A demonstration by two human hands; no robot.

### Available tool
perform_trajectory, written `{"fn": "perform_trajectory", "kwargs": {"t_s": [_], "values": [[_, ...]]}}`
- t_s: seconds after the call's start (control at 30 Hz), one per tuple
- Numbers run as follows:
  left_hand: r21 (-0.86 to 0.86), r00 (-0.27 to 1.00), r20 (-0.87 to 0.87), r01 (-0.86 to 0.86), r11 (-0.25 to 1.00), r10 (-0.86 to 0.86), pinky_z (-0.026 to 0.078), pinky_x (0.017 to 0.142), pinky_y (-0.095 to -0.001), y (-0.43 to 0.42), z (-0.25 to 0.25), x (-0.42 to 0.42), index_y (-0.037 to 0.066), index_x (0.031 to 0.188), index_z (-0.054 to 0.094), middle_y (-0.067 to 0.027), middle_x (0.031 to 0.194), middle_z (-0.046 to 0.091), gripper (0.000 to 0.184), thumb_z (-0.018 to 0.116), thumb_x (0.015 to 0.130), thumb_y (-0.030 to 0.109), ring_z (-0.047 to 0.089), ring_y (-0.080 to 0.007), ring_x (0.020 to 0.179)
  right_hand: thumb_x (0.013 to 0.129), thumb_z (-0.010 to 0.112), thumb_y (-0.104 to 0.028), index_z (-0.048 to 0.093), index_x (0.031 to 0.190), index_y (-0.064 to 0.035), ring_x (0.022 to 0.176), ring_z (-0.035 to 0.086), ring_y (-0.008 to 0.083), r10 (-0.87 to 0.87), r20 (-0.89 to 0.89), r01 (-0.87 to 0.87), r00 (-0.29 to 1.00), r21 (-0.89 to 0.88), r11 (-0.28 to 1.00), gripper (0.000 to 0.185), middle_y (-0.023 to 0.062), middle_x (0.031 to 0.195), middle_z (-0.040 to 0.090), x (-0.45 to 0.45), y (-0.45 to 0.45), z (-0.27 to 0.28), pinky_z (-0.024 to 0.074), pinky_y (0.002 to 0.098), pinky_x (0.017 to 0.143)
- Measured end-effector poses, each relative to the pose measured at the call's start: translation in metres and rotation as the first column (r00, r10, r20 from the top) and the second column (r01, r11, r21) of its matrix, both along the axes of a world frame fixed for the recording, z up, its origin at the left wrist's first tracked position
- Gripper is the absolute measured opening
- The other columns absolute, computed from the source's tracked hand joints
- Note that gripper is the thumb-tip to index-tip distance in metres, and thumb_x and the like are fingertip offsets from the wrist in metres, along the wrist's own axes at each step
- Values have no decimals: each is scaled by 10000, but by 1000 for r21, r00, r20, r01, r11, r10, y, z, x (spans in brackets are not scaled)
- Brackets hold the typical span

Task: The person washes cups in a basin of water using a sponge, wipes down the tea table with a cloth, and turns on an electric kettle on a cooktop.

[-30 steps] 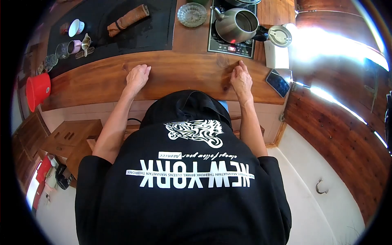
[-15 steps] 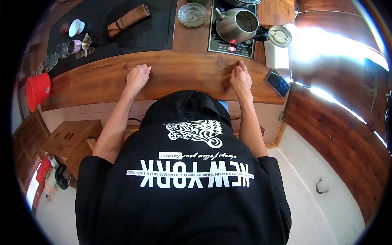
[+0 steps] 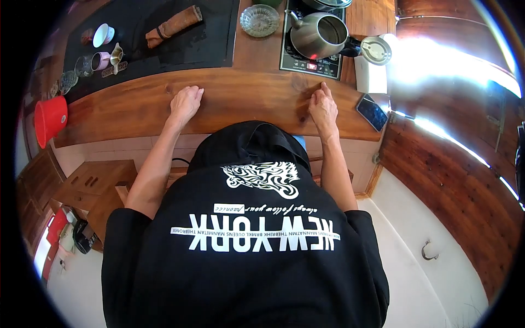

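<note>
My left hand (image 3: 187, 102) rests closed on the wooden tabletop (image 3: 246, 98), its fingers curled in with nothing showing in them. My right hand (image 3: 323, 109) lies on the same wood with the index finger pointing forward and the other fingers curled under; I see no object in it. Just beyond that fingertip is the black induction cooker (image 3: 310, 66), its red display lit. On the cooker stands a steel kettle (image 3: 318, 37), its top open and its spout towards the left. A phone (image 3: 372, 112) lies to the right of my right hand.
A black tea tray (image 3: 180, 57) holds a rolled brown cloth (image 3: 174, 26), a white cup (image 3: 103, 35), a pink cup (image 3: 100, 60) and a small pitcher (image 3: 116, 57). A glass ashtray (image 3: 258, 21) sits left of the cooker. A red bucket (image 3: 50, 121) stands far left, a lidded canister (image 3: 376, 50) right.
</note>
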State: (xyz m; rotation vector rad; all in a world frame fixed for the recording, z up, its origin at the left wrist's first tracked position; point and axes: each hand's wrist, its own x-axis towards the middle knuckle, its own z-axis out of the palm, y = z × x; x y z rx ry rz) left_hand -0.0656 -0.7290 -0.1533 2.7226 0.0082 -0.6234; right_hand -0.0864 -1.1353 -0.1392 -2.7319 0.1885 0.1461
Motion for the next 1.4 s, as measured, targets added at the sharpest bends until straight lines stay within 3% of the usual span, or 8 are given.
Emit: {"fn": "perform_trajectory", "kwargs": {"t_s": [0.23, 0.4, 0.63, 0.73, 0.97, 1.1, 1.2, 1.4], "values": [[-21, 1000, 14, -5, 1000, 6, 492, 778, -509, 1, 0, -1, 27, 865, 608, -184, 949, 644, 336, 482, 984, 315, 612, -395, 932, 903, 552, -183, 564, 1241, -93, 889, 658, 433, 50, 60, -50, 997, -7, 999, 350, 231, 1324, 548, 7, 7, 10, 531, 510, 789], [-19, 1000, 8, -9, 1000, 9, 491, 780, -507, -1, 4, -1, 28, 866, 610, -179, 958, 645, 332, 483, 984, 311, 612, -392, 940, 900, 534, -169, 155, 1523, -91, 831, 651, 455, 11, -134, -3, 991, 56, 998, 733, 256, 1020, 669, 13, 43, 39, 519, 543, 739], [-38, 995, 80, 65, 997, -61, 496, 755, -507, 7, -7, -3, 32, 862, 608, -180, 932, 645, 321, 502, 973, 315, 616, -401, 912, 904, 524, -194, 485, 1192, -46, 843, 651, 449, 134, -325, -143, 936, -3, 990, 326, 258, 899, 679, 18, 38, 22, 508, 560, 755], [-62, 993, 95, 74, 995, -68, 497, 744, -507, 5, -1, -3, 36, 856, 607, -180, 916, 645, 316, 513, 967, 315, 617, -403, 897, 912, 521, -214, 523, 1039, -41, 847, 647, 447, 118, -128, -104, 985, 112, 988, 214, 256, 888, 677, 20, 51, 58, 505, 557, 761], [-244, 996, 76, 67, 967, -50, 486, 714, -486, 16, 20, 8, 24, 806, 613, -175, 868, 651, 317, 540, 950, 297, 620, -380, 858, 912, 565, -234, 595, 1138, -67, 943, 635, 408, 115, -141, -85, 983, 205, 975, 283, 229, 1019, 663, -20, 43, 75, 508, 497, 810], [-171, 926, 378, 86, 982, -15, 481, 766, -458, 51, 17, 45, 43, 997, 598, -146, 1022, 611, 216, 622, 902, 236, 594, -362, 922, 920, 592, -173, 601, 1190, -27, 883, 664, 388, -105, -123, 128, 987, 197, 972, 307, 216, 965, 685, -81, 14, 67, 526, 436, 753], [-22, 795, 598, 148, 989, -105, 453, 896, -453, 77, 11, 90, 48, 1240, 542, -158, 1266, 512, 413, 664, 868, 181, 535, -359, 1109, 917, 587, -134, 593, 1161, -32, 833, 654, 401, -189, -167, 224, 968, 228, 947, 265, 229, 925, 676, -132, -8, 44, 521, 446, 734], [246, 797, 501, 242, 939, -337, 353, 1032, -534, 103, 12, 163, 120, 1460, 343, -213, 1494, 325, 716, 697, 843, 207, 365, -375, 1352, 919, 582, -139, 582, 1158, -36, 892, 632, 437, -270, -291, 316, 918, 126, 940, 260, 265, 947, 657, -192, -4, 48, 503, 472, 763]]}}
